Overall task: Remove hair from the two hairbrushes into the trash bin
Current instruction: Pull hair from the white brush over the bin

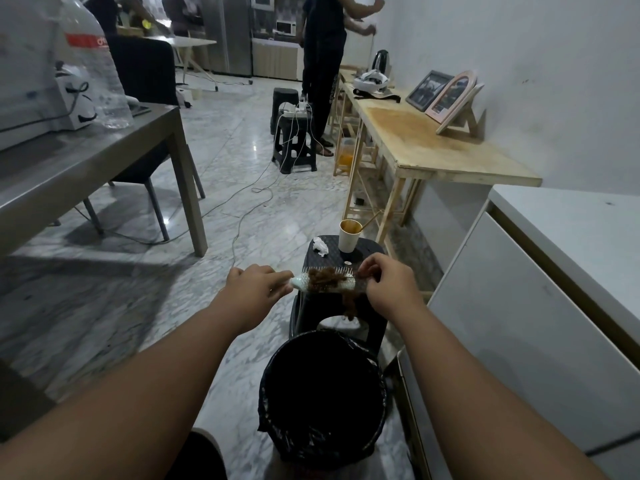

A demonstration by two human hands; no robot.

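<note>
Head view: a person's left hand (254, 289) gripped the handle of a pale hairbrush (300, 282), fingers curled round it, while the right hand (388, 285) pinched the brush's far end with bent fingers. The brush was held level above a black stool (367, 258), just beyond the lined trash bin (267, 389). Brown hair (325, 279) matted its bristles, one clump dangling below. A paper cup (348, 239) and crumpled tissue (320, 245) sat on the stool
</note>
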